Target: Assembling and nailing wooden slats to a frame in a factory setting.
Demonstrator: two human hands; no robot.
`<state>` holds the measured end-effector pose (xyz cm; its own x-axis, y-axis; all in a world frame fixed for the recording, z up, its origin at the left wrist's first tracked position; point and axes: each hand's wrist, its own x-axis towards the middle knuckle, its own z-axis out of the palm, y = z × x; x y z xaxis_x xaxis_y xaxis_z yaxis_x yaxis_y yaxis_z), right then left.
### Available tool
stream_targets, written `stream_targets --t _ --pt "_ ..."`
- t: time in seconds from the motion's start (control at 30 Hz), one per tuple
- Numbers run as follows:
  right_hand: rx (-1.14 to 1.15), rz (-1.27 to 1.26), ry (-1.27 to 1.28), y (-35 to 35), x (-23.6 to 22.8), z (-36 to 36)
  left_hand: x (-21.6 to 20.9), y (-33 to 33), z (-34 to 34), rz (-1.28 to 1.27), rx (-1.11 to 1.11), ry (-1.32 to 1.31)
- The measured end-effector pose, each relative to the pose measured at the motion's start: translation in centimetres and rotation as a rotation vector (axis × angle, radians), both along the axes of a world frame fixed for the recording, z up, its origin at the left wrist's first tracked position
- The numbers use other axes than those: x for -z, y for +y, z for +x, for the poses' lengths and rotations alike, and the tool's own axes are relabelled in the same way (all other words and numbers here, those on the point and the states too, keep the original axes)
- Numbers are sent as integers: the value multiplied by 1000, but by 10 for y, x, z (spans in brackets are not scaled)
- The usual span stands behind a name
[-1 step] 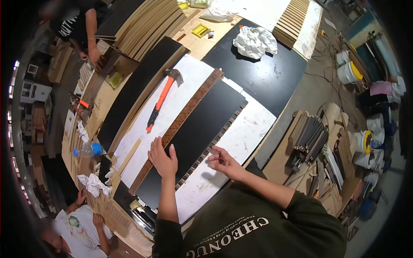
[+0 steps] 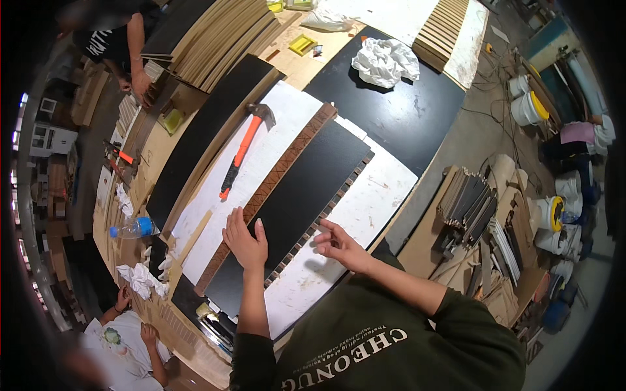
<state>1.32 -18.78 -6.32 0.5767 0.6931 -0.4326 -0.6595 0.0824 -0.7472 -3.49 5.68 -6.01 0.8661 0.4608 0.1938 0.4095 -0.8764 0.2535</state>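
Observation:
A long black panel (image 2: 312,176) lies slantwise on a white board (image 2: 313,284). Along its left side runs a brown wooden strip (image 2: 287,156) marked with zigzag lines; small notches or blocks line the right edge. My left hand (image 2: 246,244) rests, fingers stretched out, over the strip and the panel's left part. Beside the notched edge is my right hand (image 2: 342,249), its fingers apart and slightly bent, with nothing visible in it. The index fingertip is at that edge; whether it touches cannot be told. A claw hammer (image 2: 242,151) with an orange and black handle lies left of the strip.
Crumpled white paper (image 2: 386,63) sits on a dark board (image 2: 411,120) at the far right. Stacked panels (image 2: 215,45) and a long black piece (image 2: 207,140) stand left. A plastic bottle (image 2: 135,227) lies near the left edge. Two other people (image 2: 134,339) work at the left.

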Motion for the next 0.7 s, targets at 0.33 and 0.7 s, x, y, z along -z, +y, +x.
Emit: stream_targets --t 0.33,0.7 --pt "-112 105 138 -1 -3 23 -1 -2 2 12 -2 41" --pt "39 19 56 -2 -10 29 -1 -2 4 9 21 15"
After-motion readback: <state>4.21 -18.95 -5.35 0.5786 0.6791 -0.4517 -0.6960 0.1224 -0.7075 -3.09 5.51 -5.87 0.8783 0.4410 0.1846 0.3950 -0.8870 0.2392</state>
